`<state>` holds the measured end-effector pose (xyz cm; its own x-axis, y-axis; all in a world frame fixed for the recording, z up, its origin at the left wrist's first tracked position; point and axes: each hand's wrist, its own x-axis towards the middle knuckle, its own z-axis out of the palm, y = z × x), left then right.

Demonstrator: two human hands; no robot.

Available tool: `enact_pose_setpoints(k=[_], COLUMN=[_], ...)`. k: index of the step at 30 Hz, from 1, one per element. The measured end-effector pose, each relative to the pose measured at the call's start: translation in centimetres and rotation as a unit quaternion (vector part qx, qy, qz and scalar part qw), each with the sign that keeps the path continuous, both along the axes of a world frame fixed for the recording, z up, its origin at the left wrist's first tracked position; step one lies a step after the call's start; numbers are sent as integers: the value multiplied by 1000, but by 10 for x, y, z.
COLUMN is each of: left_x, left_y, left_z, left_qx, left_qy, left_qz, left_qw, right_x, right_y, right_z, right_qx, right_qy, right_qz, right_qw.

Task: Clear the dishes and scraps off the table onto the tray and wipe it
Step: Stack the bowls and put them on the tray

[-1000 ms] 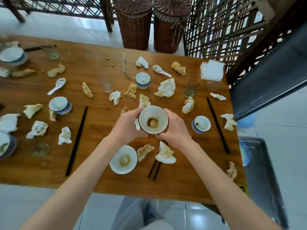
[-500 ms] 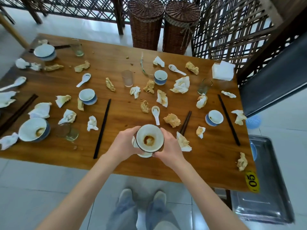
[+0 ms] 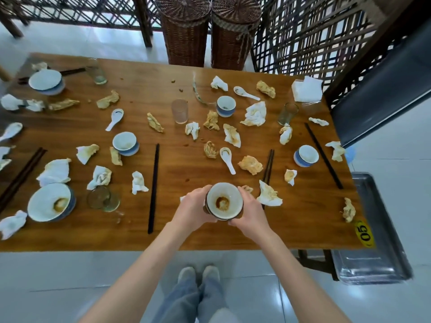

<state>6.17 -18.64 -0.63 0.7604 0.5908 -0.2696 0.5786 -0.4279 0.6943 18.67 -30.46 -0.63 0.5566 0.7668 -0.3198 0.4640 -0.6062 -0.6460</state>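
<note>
Table [image 3: 303, 229] edge runs across the lower middle of the frame, tray [image 3: 382, 252] low at the lower right. Your left hand [image 3: 193, 209] and right hand [image 3: 250, 212] grip the stained bowl [image 3: 224, 201] between them, at centre frame above the near edge.

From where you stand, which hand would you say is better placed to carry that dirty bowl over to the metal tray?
Right, probably. Both the left hand and the right hand grip the bowl, but the tray sits beside the table's right end, so the right arm is on that side and need not cross the body.
</note>
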Motion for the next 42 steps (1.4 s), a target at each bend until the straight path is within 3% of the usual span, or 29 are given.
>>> enact_pose_setpoints(k=[10,27,42], left_x=[2,-1,-74], left_y=[1,-1,128], left_z=[-11,-10,44], left_qx=[-41,-29,19], left_qy=[12,19,-26], left_qz=[1,42,81], left_qw=[999,999,996], right_x=[6,8,-51], right_y=[0,16,153], right_z=[-9,-14,46], right_qx=[-73,-56,-15], right_qy=[63,43,-11], right_qz=[0,34,94], right_qw=[995,997,995])
